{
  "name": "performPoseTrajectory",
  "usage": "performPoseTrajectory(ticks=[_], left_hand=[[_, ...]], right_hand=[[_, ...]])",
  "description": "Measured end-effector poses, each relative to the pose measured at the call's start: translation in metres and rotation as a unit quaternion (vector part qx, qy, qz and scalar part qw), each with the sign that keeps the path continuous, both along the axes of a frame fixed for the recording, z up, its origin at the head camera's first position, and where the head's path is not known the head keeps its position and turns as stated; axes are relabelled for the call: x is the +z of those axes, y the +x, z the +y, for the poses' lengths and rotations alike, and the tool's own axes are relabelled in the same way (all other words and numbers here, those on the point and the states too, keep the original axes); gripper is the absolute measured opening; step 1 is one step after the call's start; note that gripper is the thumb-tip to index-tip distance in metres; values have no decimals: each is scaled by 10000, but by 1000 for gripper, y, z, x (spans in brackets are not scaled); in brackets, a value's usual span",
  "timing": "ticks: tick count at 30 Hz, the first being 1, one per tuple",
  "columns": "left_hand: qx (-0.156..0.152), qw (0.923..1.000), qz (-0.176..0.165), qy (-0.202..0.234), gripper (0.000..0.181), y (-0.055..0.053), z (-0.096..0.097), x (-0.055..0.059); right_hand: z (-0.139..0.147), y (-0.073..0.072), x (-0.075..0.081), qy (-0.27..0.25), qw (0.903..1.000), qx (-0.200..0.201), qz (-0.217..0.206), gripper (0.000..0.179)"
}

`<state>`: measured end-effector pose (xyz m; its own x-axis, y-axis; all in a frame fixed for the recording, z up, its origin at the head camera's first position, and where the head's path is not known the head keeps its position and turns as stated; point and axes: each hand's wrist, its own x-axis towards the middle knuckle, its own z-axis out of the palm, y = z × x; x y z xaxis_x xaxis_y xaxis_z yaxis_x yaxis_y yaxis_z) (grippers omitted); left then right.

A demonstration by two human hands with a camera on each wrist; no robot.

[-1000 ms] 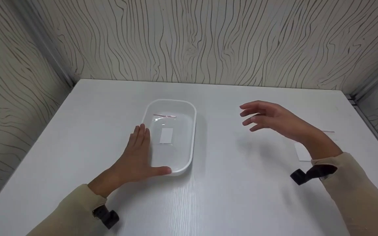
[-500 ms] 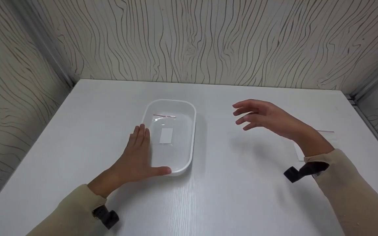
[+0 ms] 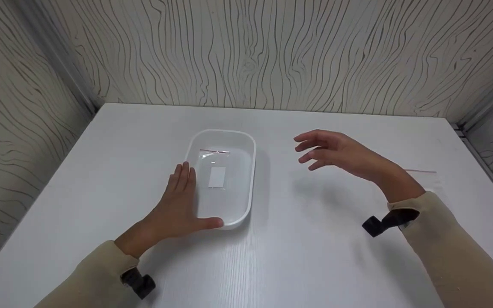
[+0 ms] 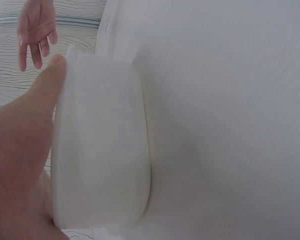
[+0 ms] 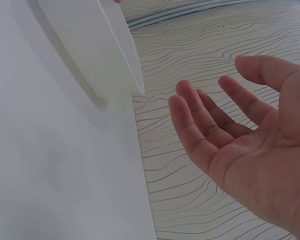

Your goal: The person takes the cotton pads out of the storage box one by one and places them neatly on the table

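A white plastic tub with rounded corners stands left of the table's middle in the head view. Inside it lies a clear zip bag with a red seal line and a white label. My left hand rests along the tub's left side, fingers straight, thumb on the near rim; the left wrist view shows the tub's outer wall beside it. Over the table to the right of the tub, my right hand hovers with relaxed, slightly bent fingers and holds nothing. The right wrist view shows its bare palm.
Another clear zip bag with a red seal line lies at the right, partly hidden by my right forearm. The white table backs onto a wood-grain patterned wall, with similar panels at both sides.
My right hand has drifted left, nearer the tub, its fingers in the same relaxed shape. The forearm now covers the right-hand bag's label. The left hand and tub have stayed still.
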<state>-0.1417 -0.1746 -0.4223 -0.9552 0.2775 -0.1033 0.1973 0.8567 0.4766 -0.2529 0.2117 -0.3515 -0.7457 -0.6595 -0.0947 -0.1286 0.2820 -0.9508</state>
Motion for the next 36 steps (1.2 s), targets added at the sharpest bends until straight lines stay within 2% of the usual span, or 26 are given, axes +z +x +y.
performPoseTrajectory(ticks=[20, 36], left_hand=[[-33, 10000, -1, 43, 141, 0, 0, 1], [-45, 9999, -19, 120, 140, 1, 1, 1]], right_hand=[[-23, 0, 1, -40, 9995, 243, -197, 43], [-40, 4, 4, 44, 9994, 247, -254, 41]])
